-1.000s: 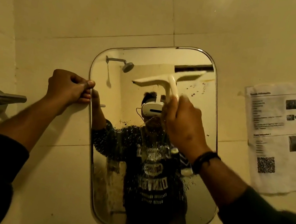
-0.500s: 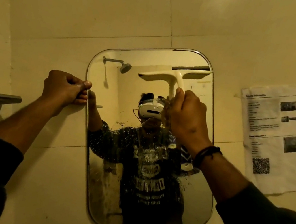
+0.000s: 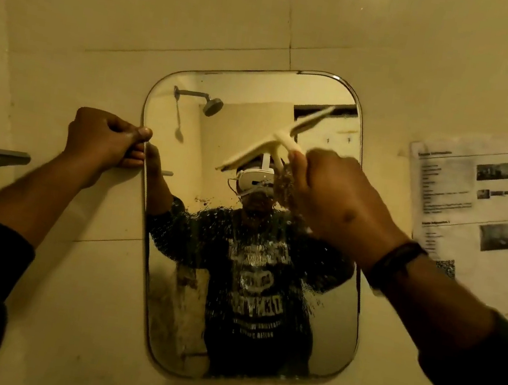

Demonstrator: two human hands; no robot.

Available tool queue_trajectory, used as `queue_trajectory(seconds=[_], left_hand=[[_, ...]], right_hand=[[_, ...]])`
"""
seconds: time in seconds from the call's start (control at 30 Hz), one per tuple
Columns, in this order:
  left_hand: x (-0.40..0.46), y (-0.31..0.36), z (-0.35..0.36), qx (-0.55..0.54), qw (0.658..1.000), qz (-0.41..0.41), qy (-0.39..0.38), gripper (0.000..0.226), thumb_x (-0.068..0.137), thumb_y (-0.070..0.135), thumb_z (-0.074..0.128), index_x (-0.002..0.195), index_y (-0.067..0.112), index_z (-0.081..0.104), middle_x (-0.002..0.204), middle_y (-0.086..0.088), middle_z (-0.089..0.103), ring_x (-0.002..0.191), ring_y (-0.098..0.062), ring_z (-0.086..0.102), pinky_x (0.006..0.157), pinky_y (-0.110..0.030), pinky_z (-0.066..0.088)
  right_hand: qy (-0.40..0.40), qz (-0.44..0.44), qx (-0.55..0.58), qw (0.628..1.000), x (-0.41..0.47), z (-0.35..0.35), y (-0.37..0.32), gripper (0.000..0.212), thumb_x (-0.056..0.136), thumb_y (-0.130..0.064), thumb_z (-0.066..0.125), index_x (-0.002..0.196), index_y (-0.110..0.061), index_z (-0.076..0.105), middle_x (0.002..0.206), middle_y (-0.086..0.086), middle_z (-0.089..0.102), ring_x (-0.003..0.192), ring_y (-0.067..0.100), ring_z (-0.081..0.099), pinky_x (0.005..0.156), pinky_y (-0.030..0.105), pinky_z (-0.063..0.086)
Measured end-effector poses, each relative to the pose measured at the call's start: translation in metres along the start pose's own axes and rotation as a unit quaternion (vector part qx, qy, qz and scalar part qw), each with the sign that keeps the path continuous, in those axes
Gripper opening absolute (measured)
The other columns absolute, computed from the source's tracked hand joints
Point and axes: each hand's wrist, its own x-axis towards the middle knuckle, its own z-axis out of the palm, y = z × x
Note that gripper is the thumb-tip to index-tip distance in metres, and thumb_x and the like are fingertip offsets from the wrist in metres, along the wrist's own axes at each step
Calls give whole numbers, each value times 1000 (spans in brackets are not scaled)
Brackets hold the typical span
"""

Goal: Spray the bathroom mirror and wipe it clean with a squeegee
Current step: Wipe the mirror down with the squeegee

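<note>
The mirror (image 3: pixel 241 289) hangs on the tiled wall (image 3: pixel 141 10), and the left hand (image 3: pixel 105 140) is clenched on its left edge at about mid-height, most likely to steady the glass so it does not shift under pressure. The right hand (image 3: pixel 340 202) grips the handle of the pale squeegee (image 3: pixel 273 139), whose blade slants from lower left to upper right across the upper part of the mirror; the tilt suits a sweep that pushes water off to one side. Blur makes it hard to say whether the blade actually touches the glass. Droplets cover the middle and lower mirror, while the top looks clear, so wiping seems to be working downward. A printed sheet (image 3: pixel 474 212) is stuck to the wall on the right.
</note>
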Motion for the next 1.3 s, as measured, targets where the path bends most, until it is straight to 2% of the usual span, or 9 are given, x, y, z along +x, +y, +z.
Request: queue_trajectory(seconds=[0.17,0.4,0.6,0.7,0.9,1.0,1.13,1.2,1.3], left_hand=[[1,0,1,-6,1000,-13,-7,9,92,19,69,86,17,62,84,-7,65,73,-17,65,57,-21,58],[-1,3,2,-6,1000,-8,-5,11,93,17,67,83,16,61,81,-6,64,71,-16,63,52,-18,57],[-3,3,0,4,1000,-2,3,8,91,18,70,89,13,64,84,-8,66,71,-18,67,53,-20,59],[-2,2,-1,6,1000,-5,1,7,91,18,70,88,14,64,85,-8,67,73,-19,67,56,-22,59],[-3,3,1,12,1000,5,15,10,91,18,70,94,10,65,82,-7,67,71,-18,67,58,-23,59],[-3,4,1,2,1000,1,7,8,91,17,70,89,11,64,81,-8,66,69,-17,66,56,-22,59],[-1,0,2,-12,1000,-8,2,8,92,18,68,89,13,64,80,-6,66,66,-14,64,49,-17,56],[2,-1,2,-8,1000,-10,10,9,91,19,70,90,12,66,79,-5,67,63,-12,66,49,-18,57],[1,-1,2,-4,1000,-13,23,12,90,19,73,83,11,66,76,-7,70,53,-10,68,51,-22,59]], right_hand=[[-8,43,-29,999,24,-1,0,46,104,-45,24,92,-15,58,70,1,58,54,16,54,48,30,41],[-25,108,-14,994,-46,10,32,49,100,-53,20,86,-22,55,65,-4,57,53,13,58,49,31,51],[-3,57,6,998,-6,-5,14,48,102,-50,24,76,-21,53,63,-1,58,49,16,54,47,29,41],[-10,46,-3,999,14,-2,1,49,103,-48,24,85,-17,57,68,0,58,51,15,53,48,28,37],[-30,49,-11,998,-27,22,13,46,103,-52,22,87,-23,55,65,-5,60,49,13,58,42,30,50],[-40,36,-14,998,-32,20,20,46,102,-53,24,92,-22,56,67,-5,61,52,14,62,47,34,56],[-76,-68,-26,994,-21,7,7,31,102,-48,28,95,-24,47,67,-5,58,48,10,53,41,25,45],[-90,-144,-26,985,-19,3,-5,23,101,-46,32,109,-25,39,65,-8,54,43,6,49,35,18,38],[-126,-245,-60,959,-16,5,-25,52,99,-41,35,145,-33,14,75,-15,48,43,5,48,38,10,32]])
